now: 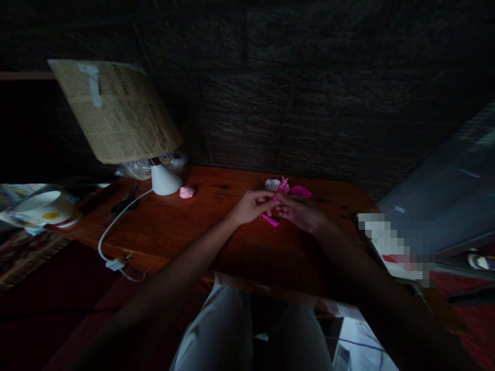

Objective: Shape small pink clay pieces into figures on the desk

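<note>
magenta piece (276, 198) | small, bright | held between the hands (249, 207) | partly hidden

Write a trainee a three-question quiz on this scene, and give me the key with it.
1. What pattern does the lampshade show?
A) Polka dots
B) Newsprint
C) Flowers

2. True or false: in the picture, the pale pink lump lies to the left of the lamp base.

3. Fill in: the left hand and right hand meet at a small piece whose colour is bright ____.

Key:
1. B
2. False; it lies to the right.
3. Pink
</note>
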Demonstrator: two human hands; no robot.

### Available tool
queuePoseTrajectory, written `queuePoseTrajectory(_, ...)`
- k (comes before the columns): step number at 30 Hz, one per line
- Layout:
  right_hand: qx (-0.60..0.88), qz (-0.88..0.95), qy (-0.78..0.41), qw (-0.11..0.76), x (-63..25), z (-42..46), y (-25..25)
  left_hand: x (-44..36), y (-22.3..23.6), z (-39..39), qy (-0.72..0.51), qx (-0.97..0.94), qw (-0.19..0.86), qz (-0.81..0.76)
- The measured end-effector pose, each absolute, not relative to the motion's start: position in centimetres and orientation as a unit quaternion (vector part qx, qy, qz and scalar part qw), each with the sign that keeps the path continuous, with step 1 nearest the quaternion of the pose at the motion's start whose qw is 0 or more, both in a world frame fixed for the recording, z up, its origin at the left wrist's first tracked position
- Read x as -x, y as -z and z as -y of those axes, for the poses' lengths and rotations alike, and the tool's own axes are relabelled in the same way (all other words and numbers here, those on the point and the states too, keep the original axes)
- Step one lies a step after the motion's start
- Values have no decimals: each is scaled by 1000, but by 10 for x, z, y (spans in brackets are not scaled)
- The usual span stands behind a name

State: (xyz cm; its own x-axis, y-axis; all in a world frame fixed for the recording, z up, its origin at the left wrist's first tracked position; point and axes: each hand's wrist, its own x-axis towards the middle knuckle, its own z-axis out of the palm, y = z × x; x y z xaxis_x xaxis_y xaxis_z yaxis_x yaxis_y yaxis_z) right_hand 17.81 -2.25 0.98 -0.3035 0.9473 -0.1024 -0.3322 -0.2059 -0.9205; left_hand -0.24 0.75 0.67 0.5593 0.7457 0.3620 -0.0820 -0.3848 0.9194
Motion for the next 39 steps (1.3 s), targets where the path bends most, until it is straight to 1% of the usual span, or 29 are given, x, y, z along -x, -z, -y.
queuePoseTrajectory(5,387,464,-626,493,-174,23,-10,2,-7,-8,-414,-713,517,-230)
queuePoseTrajectory(11,390,463,-606,516,-170,25,-13,1,-4,-11,-416,-725,499,-227)
queuePoseTrajectory(16,386,452,-621,511,-173,25,-15,0,-4,-11,-430,-715,502,-228)
queuePoseTrajectory(22,344,444,-679,473,-178,25,-14,4,-6,-10,-421,-710,520,-220)
queuePoseTrajectory(25,343,434,-680,482,-180,24,-13,5,-5,-10,-415,-708,535,-203)
queuePoseTrajectory(29,338,444,-662,501,-180,23,-14,5,-6,-11,-428,-699,534,-209)
queuePoseTrajectory(34,360,449,-633,518,-180,23,-14,4,-7,-15,-481,-688,495,-223)
queuePoseTrajectory(39,393,483,-573,534,-175,23,-14,4,-4,-18,-483,-695,476,-239)
